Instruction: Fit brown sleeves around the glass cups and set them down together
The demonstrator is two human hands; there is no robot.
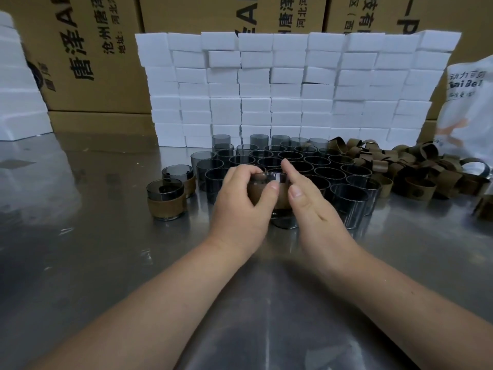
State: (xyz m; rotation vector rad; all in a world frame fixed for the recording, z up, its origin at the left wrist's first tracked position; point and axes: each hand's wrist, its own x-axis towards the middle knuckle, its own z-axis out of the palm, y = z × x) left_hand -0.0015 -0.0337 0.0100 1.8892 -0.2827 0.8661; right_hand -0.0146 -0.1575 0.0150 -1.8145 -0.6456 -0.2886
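Observation:
My left hand (241, 198) grips a smoky glass cup (269, 180) with a brown sleeve (282, 197) around its body, held just above the metal table. My right hand (309, 193) lies against the cup's right side with fingers straight, thumb on the sleeve. Behind them stands a cluster of several bare grey glass cups (317, 161). Two sleeved cups (166, 198) sit together at the left. A heap of loose brown sleeves (416, 169) lies at the right.
A wall of stacked white foam blocks (288, 86) stands behind the cups, with cardboard cartons (88, 57) further back. More white foam (16, 84) is at the far left, a white plastic bag (469, 102) at the right. The steel table (93, 263) stretches toward me.

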